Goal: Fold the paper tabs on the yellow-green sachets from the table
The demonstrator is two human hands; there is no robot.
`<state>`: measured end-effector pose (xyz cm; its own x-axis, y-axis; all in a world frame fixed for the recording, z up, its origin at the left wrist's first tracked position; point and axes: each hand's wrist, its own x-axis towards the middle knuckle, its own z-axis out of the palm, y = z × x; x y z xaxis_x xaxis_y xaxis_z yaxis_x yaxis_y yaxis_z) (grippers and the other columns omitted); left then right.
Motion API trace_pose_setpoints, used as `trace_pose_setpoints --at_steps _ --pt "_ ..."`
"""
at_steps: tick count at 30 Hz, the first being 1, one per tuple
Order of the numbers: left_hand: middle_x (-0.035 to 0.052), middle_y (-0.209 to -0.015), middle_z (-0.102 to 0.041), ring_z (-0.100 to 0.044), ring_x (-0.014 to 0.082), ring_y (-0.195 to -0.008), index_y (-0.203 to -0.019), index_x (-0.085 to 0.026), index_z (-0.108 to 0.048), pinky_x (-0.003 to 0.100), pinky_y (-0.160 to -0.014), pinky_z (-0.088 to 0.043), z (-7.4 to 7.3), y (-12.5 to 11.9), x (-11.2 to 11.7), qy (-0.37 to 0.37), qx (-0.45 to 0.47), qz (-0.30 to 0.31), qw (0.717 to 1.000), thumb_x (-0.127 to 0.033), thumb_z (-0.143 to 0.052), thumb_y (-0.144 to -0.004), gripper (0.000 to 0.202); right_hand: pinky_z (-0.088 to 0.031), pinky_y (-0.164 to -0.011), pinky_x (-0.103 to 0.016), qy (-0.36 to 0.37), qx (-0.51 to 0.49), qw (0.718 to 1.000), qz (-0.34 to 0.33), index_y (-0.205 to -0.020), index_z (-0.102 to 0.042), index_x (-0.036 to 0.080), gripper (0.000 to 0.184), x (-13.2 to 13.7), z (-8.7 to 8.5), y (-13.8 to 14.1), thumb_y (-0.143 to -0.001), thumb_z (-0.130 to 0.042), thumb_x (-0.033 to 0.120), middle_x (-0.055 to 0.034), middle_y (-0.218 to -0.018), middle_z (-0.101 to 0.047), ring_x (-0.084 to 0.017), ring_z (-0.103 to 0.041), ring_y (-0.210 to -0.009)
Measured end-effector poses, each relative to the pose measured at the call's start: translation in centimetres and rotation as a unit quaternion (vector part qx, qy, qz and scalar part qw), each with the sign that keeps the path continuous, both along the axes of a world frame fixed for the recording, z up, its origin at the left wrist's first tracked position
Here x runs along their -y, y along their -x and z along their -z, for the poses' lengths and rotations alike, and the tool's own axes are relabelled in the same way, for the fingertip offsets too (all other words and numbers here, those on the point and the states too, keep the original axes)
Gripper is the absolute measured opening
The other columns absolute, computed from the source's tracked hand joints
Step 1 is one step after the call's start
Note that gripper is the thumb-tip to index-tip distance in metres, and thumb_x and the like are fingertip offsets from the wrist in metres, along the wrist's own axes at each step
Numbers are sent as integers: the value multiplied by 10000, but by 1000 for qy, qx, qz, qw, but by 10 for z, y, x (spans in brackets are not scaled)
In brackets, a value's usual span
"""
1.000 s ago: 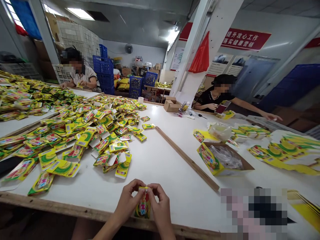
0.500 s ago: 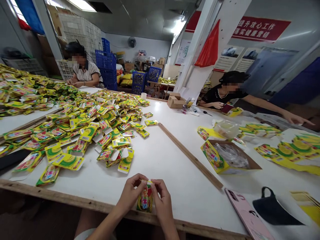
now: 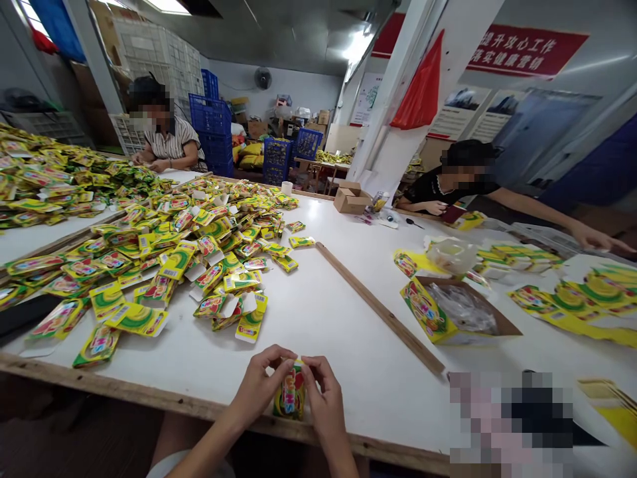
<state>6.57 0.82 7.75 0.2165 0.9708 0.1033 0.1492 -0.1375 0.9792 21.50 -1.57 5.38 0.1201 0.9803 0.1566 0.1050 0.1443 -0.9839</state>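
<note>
A small yellow, red and green printed carton point(image 3: 290, 397) stands upright at the near edge of the white table point(image 3: 328, 318). My left hand point(image 3: 259, 386) pinches its top left corner with curled fingers. My right hand point(image 3: 323, 398) pinches its top right corner the same way. Both hands meet over the carton's top flap. The nearest loose flat cartons point(image 3: 251, 320) lie a short way beyond my left hand.
A big heap of flat printed cartons point(image 3: 164, 245) covers the left half of the table. A wooden strip point(image 3: 378, 308) runs diagonally across the middle. An open display box with plastic bags point(image 3: 450, 312) stands to the right. Two other people point(image 3: 164, 136) point(image 3: 462, 179) work at the far side.
My fingers have shifted slightly on the carton's top, and the carton has stayed at the table edge. The view has tilted a little. The person at the right still stretches an arm out.
</note>
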Motion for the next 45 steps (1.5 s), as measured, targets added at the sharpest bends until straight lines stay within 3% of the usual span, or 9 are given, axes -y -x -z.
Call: trace_pose_setpoints --at_steps 8,18,23,35,39,45 --pt "21 -660 -676 -554 149 -609 -758 -152 -713 231 -595 -422 -10 0 -15 10 -39 17 999 -294 -572 -837 215 -499 -729 -275 0 20 1000 0 -927 -630 198 186 2 0 2 -881 -564 365 -42 -870 -669 -193 -640 -808" --pt "47 -832 -707 -613 182 -764 -888 -182 -725 267 -716 -459 -3 8 -9 -22 -19 49 998 -303 -572 -863 197 -499 -738 -274 -2 17 1000 -6 -929 -622 202 162 4 0 2 -886 -554 342 -39 -865 -677 -193 -643 -816" --pt "39 -748 -692 -598 171 -693 -818 -170 -713 256 -658 -454 -6 4 -9 -19 -44 28 998 -290 -563 -867 198 -497 -715 -258 -4 38 999 -1 -941 -610 201 155 5 -1 3 -890 -552 335 -34 -862 -669 -179 -632 -791" --pt "50 -822 -686 -632 193 -784 -873 -196 -682 285 -728 -493 5 1 -1 -98 -47 0 994 -275 -510 -896 191 -509 -701 -261 -19 39 999 8 -937 -626 194 155 5 -6 4 -875 -575 325 -34 -846 -679 -179 -636 -768" --pt "52 -867 -668 -618 185 -772 -928 -186 -671 280 -718 -498 8 1 1 -75 -13 16 997 -285 -578 -855 155 -506 -717 -264 -13 36 999 3 -938 -621 195 165 6 -8 5 -876 -572 340 -38 -858 -679 -186 -641 -792" --pt "28 -777 -665 -607 172 -720 -893 -159 -678 259 -671 -489 13 0 0 31 89 14 995 -320 -671 -793 190 -493 -705 -253 0 35 999 2 -926 -616 200 157 6 -7 5 -874 -568 340 -26 -841 -670 -176 -621 -775"
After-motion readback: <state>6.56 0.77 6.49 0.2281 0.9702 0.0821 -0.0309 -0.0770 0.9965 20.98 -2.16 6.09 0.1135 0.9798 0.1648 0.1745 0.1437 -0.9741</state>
